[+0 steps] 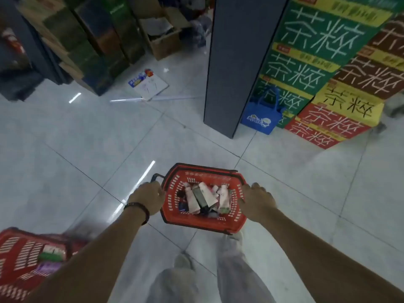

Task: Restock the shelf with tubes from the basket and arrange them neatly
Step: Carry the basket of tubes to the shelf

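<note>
From the head view, the person stands on the tiled floor (76, 149) holding a red basket (196, 223) out in front at about waist height, one hand on each side. The left hand (148, 199) is curled round the left rim, where the black handle folds out. The right hand (255, 202) is clamped over the right rim, though its fingertips are hidden on the far side. The hands are apart, the basket's width between them.

The tubes (205, 197) lie in a loose heap in the basket, crossing one another, some white and at least one dark. None has been taken out. No shelf face shows here, only a grey panel (238, 62) ahead with stacked cartons (317, 73) and a blue bag (262, 114) beside it.

I'd say this is the carrying stage, with the restocking itself not begun. The risks lie underfoot. A second basket (26, 259) sits just beside the left leg, and a sign (148, 86) lies flat on the floor ahead. Either could catch a foot. A stumble would tip the basket, and the loose tubes would slide over the low rim.
</note>
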Available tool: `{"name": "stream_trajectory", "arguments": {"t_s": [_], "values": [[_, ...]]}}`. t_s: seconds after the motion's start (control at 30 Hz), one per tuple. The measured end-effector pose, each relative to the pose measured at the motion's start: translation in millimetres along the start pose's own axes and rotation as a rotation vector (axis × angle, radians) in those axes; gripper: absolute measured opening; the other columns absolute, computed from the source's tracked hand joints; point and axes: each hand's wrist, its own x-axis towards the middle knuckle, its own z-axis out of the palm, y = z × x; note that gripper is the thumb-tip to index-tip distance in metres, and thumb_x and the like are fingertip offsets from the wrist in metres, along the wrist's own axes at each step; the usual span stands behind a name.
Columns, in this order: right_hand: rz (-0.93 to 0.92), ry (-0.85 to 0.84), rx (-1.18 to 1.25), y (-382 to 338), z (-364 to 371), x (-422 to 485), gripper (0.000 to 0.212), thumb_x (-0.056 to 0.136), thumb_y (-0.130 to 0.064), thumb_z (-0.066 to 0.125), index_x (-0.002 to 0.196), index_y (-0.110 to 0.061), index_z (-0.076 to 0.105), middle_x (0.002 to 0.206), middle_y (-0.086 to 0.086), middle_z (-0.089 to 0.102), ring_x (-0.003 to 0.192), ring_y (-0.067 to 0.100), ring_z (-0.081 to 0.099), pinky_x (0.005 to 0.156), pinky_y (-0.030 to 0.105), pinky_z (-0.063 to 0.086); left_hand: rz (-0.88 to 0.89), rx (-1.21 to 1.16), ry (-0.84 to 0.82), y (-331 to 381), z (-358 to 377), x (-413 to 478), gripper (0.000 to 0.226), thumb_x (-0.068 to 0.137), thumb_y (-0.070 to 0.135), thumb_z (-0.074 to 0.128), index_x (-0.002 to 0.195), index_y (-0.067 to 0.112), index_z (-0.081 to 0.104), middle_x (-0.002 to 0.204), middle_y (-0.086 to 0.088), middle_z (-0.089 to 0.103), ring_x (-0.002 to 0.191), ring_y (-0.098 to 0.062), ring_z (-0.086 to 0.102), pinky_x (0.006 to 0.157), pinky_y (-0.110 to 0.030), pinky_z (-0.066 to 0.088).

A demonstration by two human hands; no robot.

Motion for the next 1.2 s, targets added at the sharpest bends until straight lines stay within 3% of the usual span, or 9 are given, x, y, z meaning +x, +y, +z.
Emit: {"name": "stream_trajectory", "arguments": {"t_s": [0.13,0.33,0.47,0.57,0.63,0.73,0.83,1.0,1.2], "values": [[0.159,-0.14,0.067,36.7,65.7,54.0,0.046,0.107,-0.048,0.048,0.143,-0.02,0.055,0.125,0.008,0.059,0.115,0.033,0.066,0.09,0.043,0.055,-0.072,0.025,-0.12,-17.8,65.7,64.7,0.03,0.107,0.049,0.05,0.108,0.025,0.068,0.093,0.004,0.072,0.084,-0.018,0.072,0.082,-0.044,0.067],[0.313,-0.209,0.128,72.3,167.5,147.8,0.046,0.105,-0.049,0.052,0.14,-0.019,0.051,0.125,0.009,0.061,0.11,0.035,0.07,0.088,0.047,0.062,-0.078,0.114,-0.216,-67.5,177.9,193.0,0.034,0.098,0.055,0.054,0.111,0.025,0.061,0.1,-0.001,0.069,0.083,-0.025,0.073,0.078,-0.049,0.068],[0.463,-0.197,0.265,89.4,227.8,201.4,0.044,0.102,-0.048,0.051,0.133,-0.016,0.049,0.118,0.015,0.066,0.105,0.042,0.072,0.086,0.05,0.062,-0.242,-0.046,-0.157,-92.9,230.8,254.2,0.063,0.093,0.067,0.058,0.13,0.016,0.058,0.117,-0.011,0.068,0.097,-0.035,0.073,0.086,-0.057,0.066],[0.586,-0.196,0.406,116.0,281.0,242.9,0.051,0.098,-0.054,0.044,0.13,-0.016,0.057,0.107,0.014,0.074,0.09,0.04,0.074,0.083,0.05,0.066,-0.352,-0.19,-0.183,-93.4,252.3,275.9,0.071,0.102,0.06,0.057,0.144,0.003,0.05,0.113,-0.011,0.065,0.088,-0.029,0.067,0.082,-0.047,0.058],[0.651,-0.158,0.481,109.5,282.7,250.9,0.054,0.101,-0.052,0.036,0.132,-0.015,0.061,0.107,0.013,0.076,0.086,0.037,0.074,0.081,0.047,0.065,-0.387,-0.241,-0.186,-99.6,268.5,286.5,0.066,0.108,0.057,0.05,0.145,0.002,0.049,0.101,-0.009,0.065,0.076,-0.023,0.062,0.074,-0.044,0.052],[0.731,-0.128,0.582,91.0,267.4,249.7,0.045,0.114,-0.041,0.032,0.142,-0.015,0.056,0.117,0.015,0.072,0.092,0.036,0.072,0.081,0.046,0.063,-0.406,-0.336,-0.149,-109.8,283.5,295.6,0.068,0.112,0.061,0.033,0.137,0.003,0.058,0.092,-0.007,0.07,0.076,-0.025,0.066,0.061,-0.036,0.048],[0.783,-0.11,0.694,92.0,270.5,253.9,0.045,0.117,-0.044,0.032,0.149,-0.02,0.052,0.12,0.009,0.072,0.092,0.032,0.073,0.084,0.052,0.067,-0.449,-0.407,-0.177,-118.4,292.0,302.0,0.069,0.113,0.059,0.023,0.127,0.005,0.064,0.092,-0.01,0.073,0.08,-0.029,0.071,0.063,-0.037,0.052],[0.749,-0.068,0.757,89.8,263.0,252.5,0.045,0.117,-0.045,0.037,0.154,-0.022,0.05,0.118,0.003,0.071,0.085,0.023,0.072,0.072,0.041,0.063,-0.449,-0.414,-0.207,-131.4,293.2,305.4,0.066,0.111,0.055,0.023,0.119,0.011,0.072,0.094,-0.011,0.079,0.084,-0.031,0.076,0.063,-0.038,0.055],[0.696,-0.041,0.771,79.0,216.0,228.7,0.055,0.112,-0.062,0.044,0.15,-0.023,0.056,0.116,0.002,0.077,0.088,0.029,0.08,0.083,0.049,0.069,-0.451,-0.479,-0.148,-137.4,253.1,250.3,0.055,0.114,0.043,0.023,0.122,0.013,0.068,0.1,-0.009,0.076,0.079,-0.02,0.068,0.062,-0.033,0.049]]}}
